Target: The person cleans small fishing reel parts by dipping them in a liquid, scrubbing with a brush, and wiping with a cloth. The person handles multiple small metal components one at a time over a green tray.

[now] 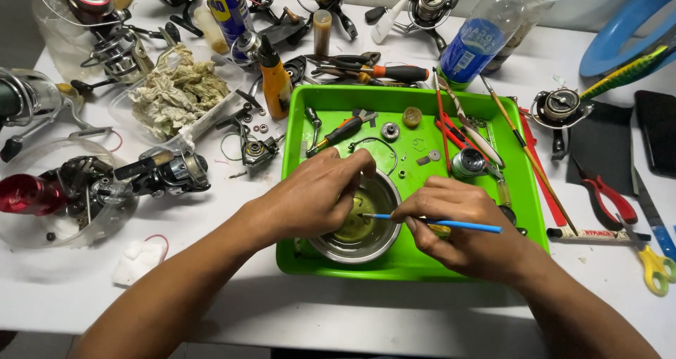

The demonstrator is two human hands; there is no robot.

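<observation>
- Gripping a thin blue-handled brush (pixel 431 222), your right hand (pixel 461 229) sits at the lower centre of the frame, fingers pinched around the handle and the brush end reaching left into a small round steel bowl (pixel 350 245).
- Your left hand (pixel 317 193) curls over the bowl's upper left rim, fingertips closed together just above the yellowish liquid inside; what they pinch is too small to tell.
- The bowl rests at the near edge of a bright green plastic tray (pixel 304 260), which fills the middle of the frame.
- Farther up the tray lie a red-and-black handled screwdriver (pixel 345 129), a round grey metal gear (pixel 390 130), a small yellow cap (pixel 412 115) and a silver spool (pixel 468 162), all well apart from your hands.
- Long thin brushes and sticks (pixel 524 151) lie diagonally across the tray's right side.
- To the left of the tray, on the white table (pixel 232 303), sits a black fishing reel (pixel 165 174), and beyond it, at upper left, a clear plastic tub of crumpled stained rags (pixel 176 91).
- At the right of the frame lie red-handled pliers (pixel 611 199) and yellow-handled scissors (pixel 656 267).
- At the top stand an orange oil bottle with a black nozzle (pixel 275 83) and a clear plastic bottle with a blue label (pixel 482 35).
</observation>
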